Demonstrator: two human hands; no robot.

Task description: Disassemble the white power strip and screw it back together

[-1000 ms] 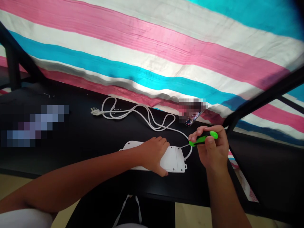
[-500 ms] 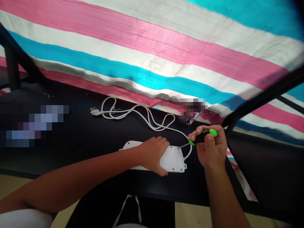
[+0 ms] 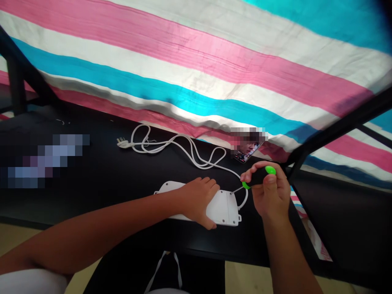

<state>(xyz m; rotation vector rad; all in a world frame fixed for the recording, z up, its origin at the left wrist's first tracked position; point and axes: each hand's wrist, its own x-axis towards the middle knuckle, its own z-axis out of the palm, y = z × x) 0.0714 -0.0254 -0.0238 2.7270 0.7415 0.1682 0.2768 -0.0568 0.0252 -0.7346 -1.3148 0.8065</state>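
A white power strip point(image 3: 225, 207) lies on the black table, its back with several screw holes facing up. My left hand point(image 3: 200, 202) is wrapped over its middle, thumb at the near edge and fingers at the far edge. In my right hand point(image 3: 271, 188) is a black and green screwdriver point(image 3: 259, 176), gripped by the handle. The thin shaft slants down left, and its tip is at a hole near the strip's far right corner. From the strip's right end a white cable point(image 3: 196, 157) runs behind it in loops to a plug point(image 3: 124, 143).
A phone point(image 3: 249, 149) leans at the table's back edge, against a striped cloth point(image 3: 214, 102). Black metal frame bars point(image 3: 337, 122) stand at right and left. A blurred-out patch point(image 3: 45, 159) covers the left of the black table point(image 3: 101, 183).
My right hand has moved slightly left, and the screwdriver handle has turned in it. The strip's right end sits slightly lower in view. The picture on the phone has changed.
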